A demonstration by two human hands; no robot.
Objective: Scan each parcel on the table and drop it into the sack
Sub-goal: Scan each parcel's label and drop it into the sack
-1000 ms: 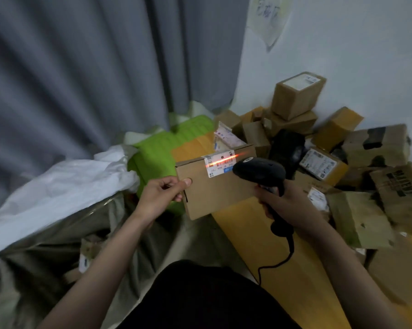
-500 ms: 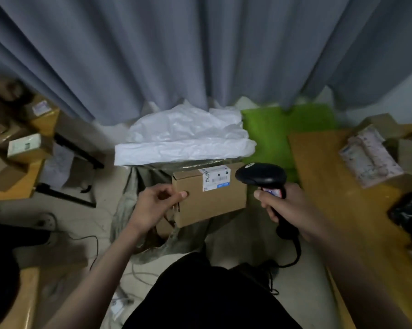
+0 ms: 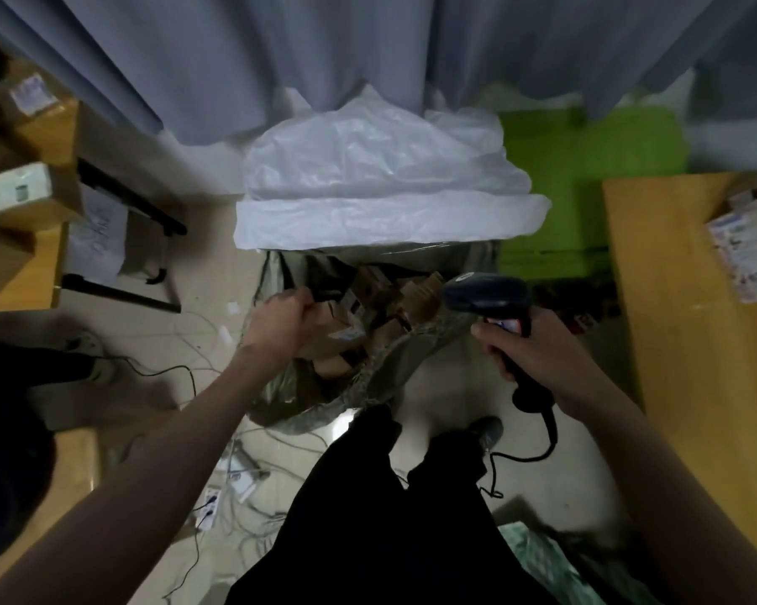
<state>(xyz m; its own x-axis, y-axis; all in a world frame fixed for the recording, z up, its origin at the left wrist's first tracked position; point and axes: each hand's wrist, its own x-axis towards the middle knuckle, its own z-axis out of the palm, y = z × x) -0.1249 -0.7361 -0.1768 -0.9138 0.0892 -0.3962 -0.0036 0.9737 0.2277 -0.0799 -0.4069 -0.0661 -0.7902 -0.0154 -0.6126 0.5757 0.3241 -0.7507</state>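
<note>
Around the sack (image 3: 368, 377), crowded floor: white plastic sheet (image 3: 381, 185) bunched just behind the open mouth, green bag (image 3: 586, 185) behind and to its right, grey curtain (image 3: 368, 45) hanging beyond both. Right of the sack, wooden table (image 3: 682, 272) with a printed packet (image 3: 747, 251) at its far edge. Left of the sack, a second table (image 3: 19, 272) stacked with cardboard boxes (image 3: 14, 198), loose cables (image 3: 237, 465) trailing over the floor tiles. Inside the sack, a heap of brown parcels (image 3: 385, 299), the labelled parcel (image 3: 342, 329) lying on top. Over the sack's left rim, left hand (image 3: 280, 325), fingers curled down into the mouth; tips hidden, so cannot tell whether anything is held. Just right of the sack, right hand (image 3: 538, 351) wrapped firmly round the handle of a black scanner (image 3: 490, 294), cord dangling below.
</note>
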